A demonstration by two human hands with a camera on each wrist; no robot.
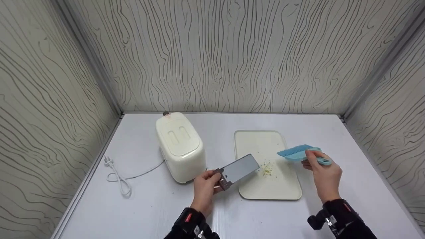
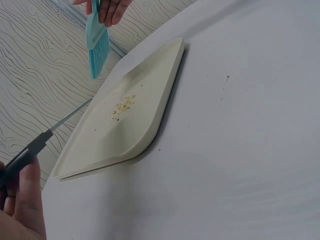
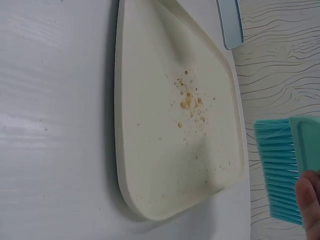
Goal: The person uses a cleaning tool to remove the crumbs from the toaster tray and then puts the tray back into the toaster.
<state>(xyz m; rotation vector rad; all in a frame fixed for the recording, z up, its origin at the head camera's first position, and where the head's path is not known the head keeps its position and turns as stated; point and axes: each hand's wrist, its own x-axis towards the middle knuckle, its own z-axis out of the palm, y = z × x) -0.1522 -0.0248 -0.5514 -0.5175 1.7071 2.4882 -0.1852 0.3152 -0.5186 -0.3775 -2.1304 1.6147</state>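
Note:
My left hand [image 1: 204,192] grips the dark end of a flat grey toaster crumb tray [image 1: 241,168], thumb on top. Its far end overlaps the left side of a cream tray [image 1: 270,190] in the head view. My right hand [image 1: 328,178] pinches the handle of a light blue brush [image 1: 296,153], whose bristles [image 3: 277,167] hang above the tray's right edge. Yellowish crumbs [image 1: 266,169] lie in a small heap mid-tray, with finer bits scattered around. From the left wrist, the crumb tray [image 2: 67,117] appears nearly edge-on, raised and tilted.
A cream toaster [image 1: 186,158] with a lid over its top stands left of the tray. Its white cord [image 1: 143,174] runs left to a plug [image 1: 108,161]. A few loose crumbs [image 2: 227,77] dot the white table [image 1: 142,215]. Patterned walls [image 1: 212,59] enclose the back and sides.

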